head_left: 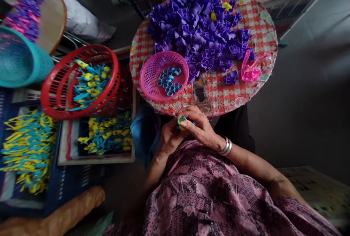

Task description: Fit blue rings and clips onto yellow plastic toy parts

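Observation:
Both my hands are together just below the near edge of the round table. My left hand (169,138) is closed around a small blue-and-yellow plastic piece (182,122) with a round ring-shaped end facing up. My right hand (201,126), with silver bangles at its wrist, is closed over the same piece, its thumb against the ring end. The rest of the piece is mostly hidden by my fingers. Ahead on the table, a pink basket (143,79) holds several small blue rings (170,81). Beyond it lies a large heap of purple plastic pieces (197,31).
The table (218,101) has a red-and-white checked cover. Pink plastic parts (251,72) lie at its right. To the left are a red basket (47,99), a crate (64,148) of blue-and-yellow pieces, more such pieces (30,148) and a turquoise basket (41,61).

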Motion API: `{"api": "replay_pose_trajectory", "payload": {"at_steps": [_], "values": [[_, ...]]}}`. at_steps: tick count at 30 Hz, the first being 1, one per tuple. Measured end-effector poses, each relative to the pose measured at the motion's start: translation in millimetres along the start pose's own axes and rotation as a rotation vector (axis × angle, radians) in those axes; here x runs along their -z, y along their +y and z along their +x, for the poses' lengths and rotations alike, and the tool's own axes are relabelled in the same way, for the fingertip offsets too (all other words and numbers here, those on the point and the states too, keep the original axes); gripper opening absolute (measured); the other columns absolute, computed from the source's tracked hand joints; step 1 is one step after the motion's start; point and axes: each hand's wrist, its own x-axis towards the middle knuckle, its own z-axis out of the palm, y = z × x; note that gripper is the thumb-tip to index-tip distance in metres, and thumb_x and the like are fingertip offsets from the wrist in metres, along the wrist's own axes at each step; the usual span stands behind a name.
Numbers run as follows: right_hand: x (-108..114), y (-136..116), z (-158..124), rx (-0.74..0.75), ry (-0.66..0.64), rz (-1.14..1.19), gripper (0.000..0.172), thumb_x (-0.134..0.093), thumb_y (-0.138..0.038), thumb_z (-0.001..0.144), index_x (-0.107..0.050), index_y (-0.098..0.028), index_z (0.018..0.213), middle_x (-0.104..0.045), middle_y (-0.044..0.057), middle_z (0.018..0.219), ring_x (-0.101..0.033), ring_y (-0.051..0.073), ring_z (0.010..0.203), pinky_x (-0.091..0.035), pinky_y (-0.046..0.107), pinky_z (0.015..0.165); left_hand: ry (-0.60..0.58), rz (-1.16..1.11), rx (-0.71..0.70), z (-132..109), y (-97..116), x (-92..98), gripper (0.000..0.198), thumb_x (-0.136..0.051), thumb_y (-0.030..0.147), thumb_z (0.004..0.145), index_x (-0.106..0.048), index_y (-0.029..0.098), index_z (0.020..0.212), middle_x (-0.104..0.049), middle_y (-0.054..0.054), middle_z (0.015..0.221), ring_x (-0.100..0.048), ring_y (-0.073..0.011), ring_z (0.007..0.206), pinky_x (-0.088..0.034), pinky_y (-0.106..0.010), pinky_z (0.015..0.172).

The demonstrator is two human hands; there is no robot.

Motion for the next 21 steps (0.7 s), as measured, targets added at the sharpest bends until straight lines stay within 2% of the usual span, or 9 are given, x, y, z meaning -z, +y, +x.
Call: {"api": "replay_pose_trajectory", "payload": {"at_steps": [3, 8, 15, 18, 21], "values": [[-6, -1, 0, -0.05, 0.044, 0.001, 0.047, -0.058, -0.069, 0.105, -0.08, -0.028, 0.11, -0.076, 0.008, 0.117, -0.066, 0.027, 0.116, -0.048, 0.048, 0.111, 0.029, -0.018, -0.029, 0, -9, 0.3, 0.032, -0.091, 0.037, 0.081, -0.078, 0.022, 0.105, -0.074, -0.001, 0.099, -0.069, -0.0217, 0.091, -0.062, -0.035, 0.086], [-5, -4, 0, -0.086, 0.036, 0.096, 0.058, -0.053, -0.078, 0.103, -0.082, -0.028, 0.107, -0.076, 0.008, 0.116, -0.066, 0.027, 0.116, -0.049, 0.049, 0.114, -0.008, -0.162, 0.014, -2, -24, 7.6, 0.04, -0.094, 0.048, 0.078, -0.079, 0.022, 0.105, -0.074, -0.002, 0.093, -0.071, -0.0228, 0.088, -0.064, -0.036, 0.079], [2, -3, -3, -0.185, 0.047, 0.291, 0.052, -0.055, -0.069, 0.107, -0.082, -0.025, 0.114, -0.074, 0.008, 0.117, -0.068, 0.024, 0.117, -0.054, 0.039, 0.109, -0.015, -0.19, 0.051, -3, -19, 5.9, 0.049, -0.094, 0.056, 0.073, -0.083, 0.027, 0.11, -0.08, -0.005, 0.102, -0.076, -0.0265, 0.092, -0.068, -0.04, 0.082], [10, -8, 1, -0.159, -0.019, 0.303, 0.051, -0.054, -0.068, 0.107, -0.083, -0.029, 0.12, -0.073, 0.008, 0.123, -0.066, 0.025, 0.127, -0.052, 0.041, 0.114, -0.053, -0.198, 0.066, -3, -16, 5.8, 0.047, -0.095, 0.057, 0.072, -0.083, 0.027, 0.108, -0.079, -0.004, 0.095, -0.076, -0.0244, 0.085, -0.068, -0.039, 0.078], [21, -14, 7, -0.117, -0.168, 0.267, 0.051, -0.053, -0.07, 0.106, -0.083, -0.032, 0.122, -0.072, 0.007, 0.133, -0.063, 0.027, 0.136, -0.047, 0.046, 0.124, -0.101, -0.188, 0.085, -4, -17, 8.7, 0.047, -0.095, 0.059, 0.071, -0.083, 0.025, 0.101, -0.076, -0.005, 0.085, -0.073, -0.023, 0.076, -0.068, -0.039, 0.074]]}}
